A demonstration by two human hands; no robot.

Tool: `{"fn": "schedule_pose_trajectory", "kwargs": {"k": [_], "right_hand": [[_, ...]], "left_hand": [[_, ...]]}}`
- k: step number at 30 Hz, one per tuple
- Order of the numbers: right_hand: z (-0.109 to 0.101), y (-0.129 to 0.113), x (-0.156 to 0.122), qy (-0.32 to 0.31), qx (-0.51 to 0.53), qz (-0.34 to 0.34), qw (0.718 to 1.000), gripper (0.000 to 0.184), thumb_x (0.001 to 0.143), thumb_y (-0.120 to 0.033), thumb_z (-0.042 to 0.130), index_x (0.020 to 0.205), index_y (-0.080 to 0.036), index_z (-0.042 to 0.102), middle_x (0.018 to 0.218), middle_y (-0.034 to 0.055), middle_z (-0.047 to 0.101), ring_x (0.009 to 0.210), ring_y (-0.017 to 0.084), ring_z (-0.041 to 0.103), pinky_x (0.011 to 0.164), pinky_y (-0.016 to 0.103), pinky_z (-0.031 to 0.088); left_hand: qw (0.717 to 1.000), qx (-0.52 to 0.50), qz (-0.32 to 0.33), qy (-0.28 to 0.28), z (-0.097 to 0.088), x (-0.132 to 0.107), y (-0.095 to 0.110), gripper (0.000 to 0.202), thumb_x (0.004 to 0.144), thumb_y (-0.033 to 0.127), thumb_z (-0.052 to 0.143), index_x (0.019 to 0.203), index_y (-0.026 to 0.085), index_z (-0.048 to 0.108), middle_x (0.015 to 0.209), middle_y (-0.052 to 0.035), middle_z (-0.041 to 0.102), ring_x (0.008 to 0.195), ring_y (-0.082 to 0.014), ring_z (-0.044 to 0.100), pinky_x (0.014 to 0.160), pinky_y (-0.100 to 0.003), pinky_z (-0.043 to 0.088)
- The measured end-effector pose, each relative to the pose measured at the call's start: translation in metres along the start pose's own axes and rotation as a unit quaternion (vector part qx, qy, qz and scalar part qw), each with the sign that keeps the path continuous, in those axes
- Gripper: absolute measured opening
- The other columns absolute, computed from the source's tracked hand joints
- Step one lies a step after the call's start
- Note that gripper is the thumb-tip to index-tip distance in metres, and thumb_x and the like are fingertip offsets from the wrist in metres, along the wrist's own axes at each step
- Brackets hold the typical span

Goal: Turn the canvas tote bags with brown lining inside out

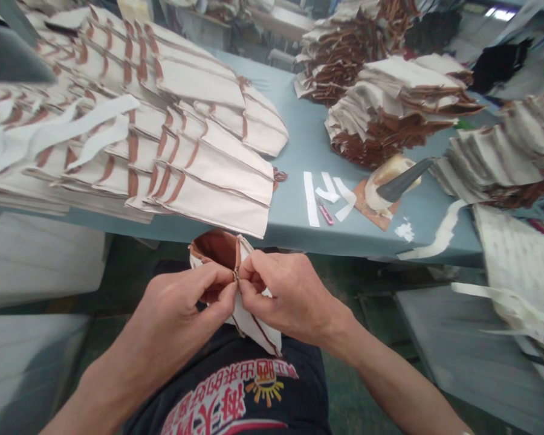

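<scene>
Both hands meet in front of my body, over the lap, on a cream fabric piece [265,326] with a brown lining and dark seam lines. Its brown mouth gapes open toward the table. My left hand [185,296] pinches the seam edge between thumb and forefinger. Right beside it, fingertips nearly touching, my right hand [278,290] pinches the same edge from the other side. A small dark bit shows between the fingertips, too small to name. The lower part of the piece hangs against my dark printed apron [236,393].
Overlapping cream pieces with brown edges [213,175] cover the table's left. Folded stacks [390,109] stand at the back right. White strips [311,199], a small pink tool [326,214] and a glue pot [381,187] with a dark handle lie on the blue-grey table [285,232].
</scene>
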State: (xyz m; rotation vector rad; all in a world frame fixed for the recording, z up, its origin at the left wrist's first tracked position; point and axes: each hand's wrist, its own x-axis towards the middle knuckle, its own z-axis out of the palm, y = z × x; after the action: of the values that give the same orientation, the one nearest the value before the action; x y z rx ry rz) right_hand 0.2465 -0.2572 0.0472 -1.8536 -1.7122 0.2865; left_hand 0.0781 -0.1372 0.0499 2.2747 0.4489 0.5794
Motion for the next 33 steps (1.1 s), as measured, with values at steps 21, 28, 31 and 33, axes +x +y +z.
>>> {"fn": "schedule_pose_trajectory", "kwargs": {"k": [21,28,31,33], "right_hand": [[-0.005,0.017,-0.005,0.080,0.173,-0.136,0.972,0.025,0.090,-0.019,0.063,0.114,-0.023,0.063,0.117,0.0098,0.082,0.112,0.025,0.077,0.104,0.040,0.060],[-0.021,0.026,0.013,-0.009,0.141,-0.239,0.961,0.008,0.088,-0.023,0.059,0.095,-0.025,0.061,0.087,0.0014,0.075,0.090,0.023,0.069,0.102,0.044,0.053],[-0.022,0.023,0.014,-0.027,0.178,-0.238,0.954,0.008,0.089,-0.026,0.061,0.083,-0.025,0.055,0.077,-0.0014,0.069,0.075,0.019,0.062,0.091,0.041,0.050],[-0.021,0.021,0.012,-0.025,0.192,-0.227,0.954,0.012,0.091,-0.028,0.063,0.083,-0.025,0.055,0.075,-0.0026,0.068,0.071,0.017,0.061,0.086,0.039,0.050]], "left_hand": [[0.994,-0.013,0.012,0.104,0.020,-0.020,0.013,0.026,0.096,0.017,0.058,0.074,0.023,0.070,0.064,0.0063,0.074,0.051,-0.0084,0.069,0.055,-0.015,0.051],[0.992,0.034,0.065,0.105,0.015,-0.021,0.027,0.029,0.098,0.013,0.053,0.075,0.023,0.066,0.061,0.0097,0.070,0.049,-0.0041,0.068,0.056,-0.010,0.050],[0.992,0.027,0.053,0.109,0.014,-0.021,0.029,0.029,0.096,0.013,0.052,0.074,0.024,0.066,0.060,0.0102,0.070,0.047,-0.0035,0.065,0.054,-0.010,0.048],[0.994,0.019,0.046,0.096,0.015,-0.022,0.029,0.029,0.096,0.013,0.052,0.074,0.024,0.067,0.060,0.0097,0.070,0.047,-0.0043,0.066,0.053,-0.010,0.049]]}}
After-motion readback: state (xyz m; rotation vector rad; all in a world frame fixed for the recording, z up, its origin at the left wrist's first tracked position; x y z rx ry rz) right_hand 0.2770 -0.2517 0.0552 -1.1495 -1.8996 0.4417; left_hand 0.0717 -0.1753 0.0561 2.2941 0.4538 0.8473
